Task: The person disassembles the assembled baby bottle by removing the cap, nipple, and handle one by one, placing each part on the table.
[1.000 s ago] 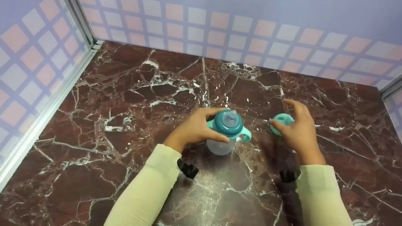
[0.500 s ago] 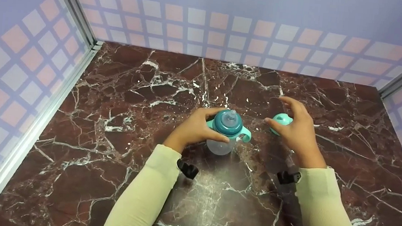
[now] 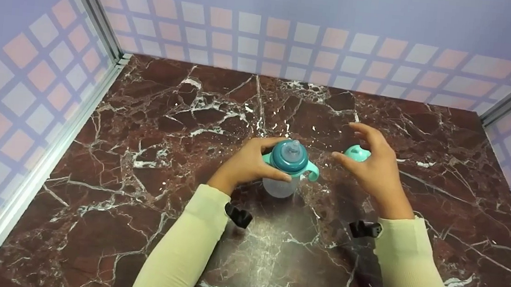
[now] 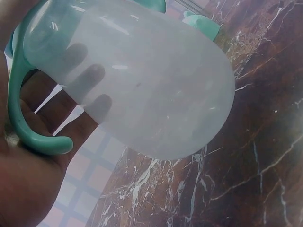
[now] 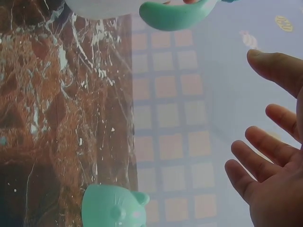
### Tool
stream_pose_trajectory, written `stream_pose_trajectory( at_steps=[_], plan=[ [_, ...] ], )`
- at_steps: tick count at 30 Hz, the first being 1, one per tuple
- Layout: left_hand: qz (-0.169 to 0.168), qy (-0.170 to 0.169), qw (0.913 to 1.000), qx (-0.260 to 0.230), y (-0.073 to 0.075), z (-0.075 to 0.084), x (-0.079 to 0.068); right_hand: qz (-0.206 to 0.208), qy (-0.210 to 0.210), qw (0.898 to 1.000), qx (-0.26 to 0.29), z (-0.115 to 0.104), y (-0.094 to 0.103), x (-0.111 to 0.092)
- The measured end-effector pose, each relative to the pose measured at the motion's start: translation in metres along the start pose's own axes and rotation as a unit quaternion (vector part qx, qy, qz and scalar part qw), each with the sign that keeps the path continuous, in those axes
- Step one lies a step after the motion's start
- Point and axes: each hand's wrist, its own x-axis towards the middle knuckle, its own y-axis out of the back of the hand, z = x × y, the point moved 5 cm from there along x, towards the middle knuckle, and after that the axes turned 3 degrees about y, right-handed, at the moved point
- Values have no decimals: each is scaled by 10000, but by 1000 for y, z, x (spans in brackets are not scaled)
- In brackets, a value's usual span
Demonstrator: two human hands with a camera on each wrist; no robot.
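Note:
In the head view my left hand [image 3: 251, 161] grips a baby bottle [image 3: 278, 188], with thumb and fingers around its upper part. The bottle has a teal collar, a clear nipple on top and mint handles at its sides. Its frosted body [image 4: 156, 85] fills much of the left wrist view, my fingers showing through it. A mint cap [image 3: 356, 152] stands on the table to the right, partly hidden behind my right thumb. Whiskers, a nose and an ear show on this cap [image 5: 113, 208] in the right wrist view. My right hand [image 3: 376, 165] hovers nearer the camera than the cap, fingers spread, holding nothing.
A dark red marble-patterned tabletop [image 3: 137, 225] lies under everything. Lilac panels [image 3: 267, 6] with pink and white squares rise at the back and sides, joined by metal corner posts [image 3: 96, 9]. Black wrist mounts [image 3: 238, 215] sit at both cuffs.
My right hand has let go of the cap and shifted slightly left, toward the bottle. The cap stays on the table. My left hand and the bottle have hardly moved.

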Motion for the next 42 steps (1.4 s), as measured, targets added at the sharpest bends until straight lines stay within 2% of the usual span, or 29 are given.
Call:
stream_pose_trajectory(
  at_steps=[15, 22, 42],
  plan=[
    [-64, -4, 10000, 69, -1, 0, -1, 41, 270, 9996, -27, -10, -2, -6],
    [-103, 114, 9999, -28, -2, -2, -2, 5, 411, 9992, 3, -12, -3, -7],
    [-53, 26, 10000, 30, -2, 0, -1, -160, 765, 9969, 121, -24, -6, -13]
  ],
)
